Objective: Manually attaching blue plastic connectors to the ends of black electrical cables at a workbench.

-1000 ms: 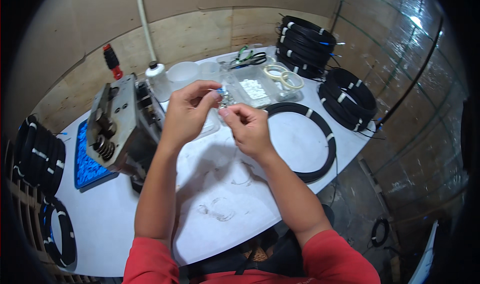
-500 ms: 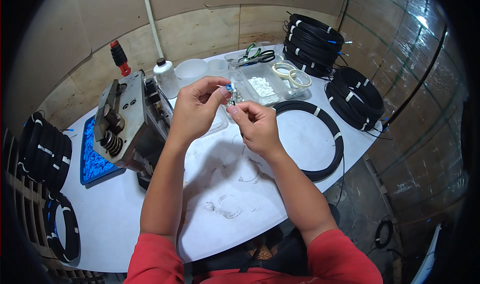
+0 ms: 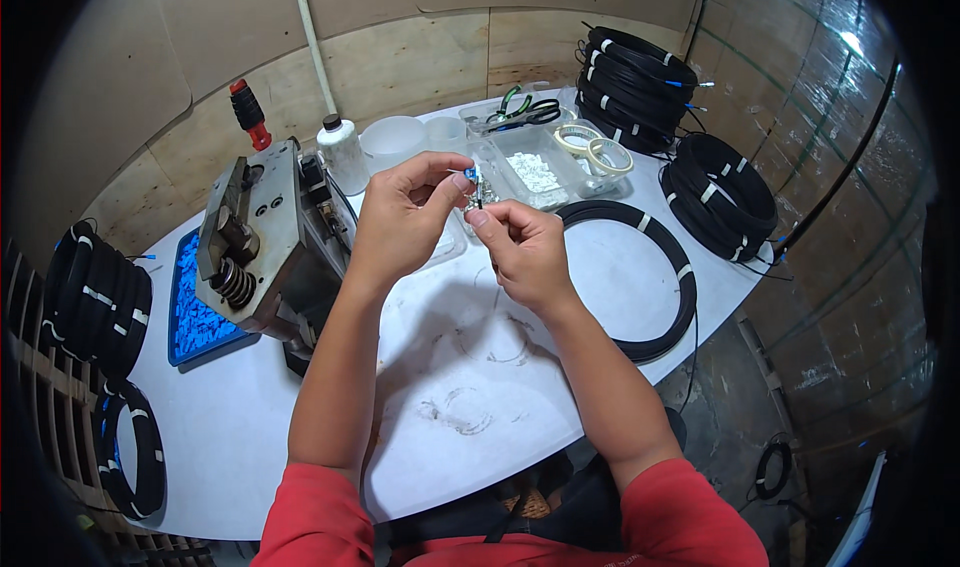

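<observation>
Close together over the middle of the table are both my hands. My left hand (image 3: 405, 215) is closed in a pinch, thumb and forefinger on a small blue connector piece (image 3: 471, 175). Thumb and fingers of my right hand (image 3: 530, 255) grip the thin black cable (image 3: 480, 201) just below it. The cable end meets or nearly meets the blue piece; my fingers hide how far it goes in. Behind the hands, small metallic bits (image 3: 486, 189) lie in a clear container, partly covered. A coil of black cable (image 3: 687, 289) lies flat right of my right hand.
A metal press (image 3: 275, 229) stands at left, beside a blue tray (image 3: 215, 358) of small blue pieces. Behind are a white bottle (image 3: 342, 157), a clear box with white pieces (image 3: 534, 173), tape rolls (image 3: 609, 155) and scissors (image 3: 530, 116). Cable coils (image 3: 640, 92) stack at the back right.
The whole view has shifted slightly, with things sitting a little further right. Both hands keep their grips on the blue piece and the cable, with hardly any movement between them.
</observation>
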Demonstrator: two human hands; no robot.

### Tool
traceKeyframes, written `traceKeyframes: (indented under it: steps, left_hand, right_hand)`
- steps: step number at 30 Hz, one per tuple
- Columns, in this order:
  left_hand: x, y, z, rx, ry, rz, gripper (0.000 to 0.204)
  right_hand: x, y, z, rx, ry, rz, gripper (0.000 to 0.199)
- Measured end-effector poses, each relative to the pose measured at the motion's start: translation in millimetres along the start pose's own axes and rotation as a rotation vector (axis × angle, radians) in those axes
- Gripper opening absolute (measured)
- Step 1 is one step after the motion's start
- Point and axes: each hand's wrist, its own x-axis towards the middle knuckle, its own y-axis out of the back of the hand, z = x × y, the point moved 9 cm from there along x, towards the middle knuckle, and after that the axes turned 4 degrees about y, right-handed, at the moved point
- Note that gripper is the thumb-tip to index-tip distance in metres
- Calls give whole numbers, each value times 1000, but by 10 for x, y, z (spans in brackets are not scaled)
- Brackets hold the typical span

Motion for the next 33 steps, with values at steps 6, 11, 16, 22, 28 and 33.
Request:
traceKeyframes:
  steps: [6,11,16,22,28,33]
  left_hand:
    - [-1,-3,7,8,-11,1,20]
    - [9,7,18,-14,-50,33,20]
    - [1,30,-8,-21,-33,49,19]
    - [8,-30,-2,4,14,-17,19]
    - [-5,14,-29,-24,-1,21,20]
    - [3,21,-53,28,16,-3,20]
  right_hand:
    - [-7,1,43,13,12,2,15]
    - [-7,-13,5,4,27,11,14]
    - [-4,-15,58,1,30,-2,14]
    - [-1,13,15,25,18,12,14]
    - [-4,-14,6,3,51,-3,15]
    - [-2,-12,36,-6,50,-6,15]
